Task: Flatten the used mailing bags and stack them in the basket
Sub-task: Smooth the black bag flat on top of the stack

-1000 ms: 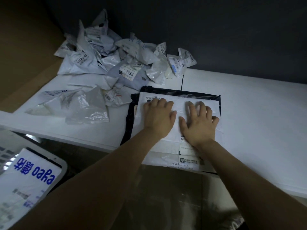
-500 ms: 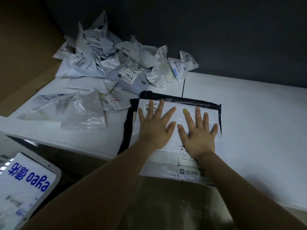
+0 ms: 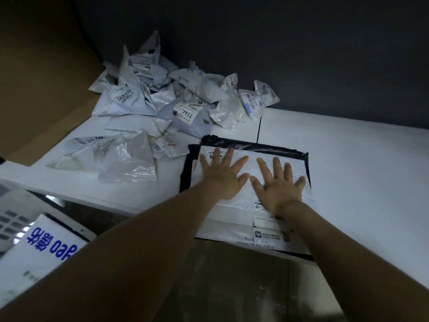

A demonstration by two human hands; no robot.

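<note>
Atop the black bag, left hand and right hand press the white bag flat — fingers spread, gripping nothing — though the slick layers could slip.

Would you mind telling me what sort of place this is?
Probably a parcel-sorting or mailroom corner: a heap of crumpled mailing bags on a white table, brown cardboard alongside, with left hand and right hand pressing one white bag flat.

A flat white mailing bag lies atop a black bag.
</note>
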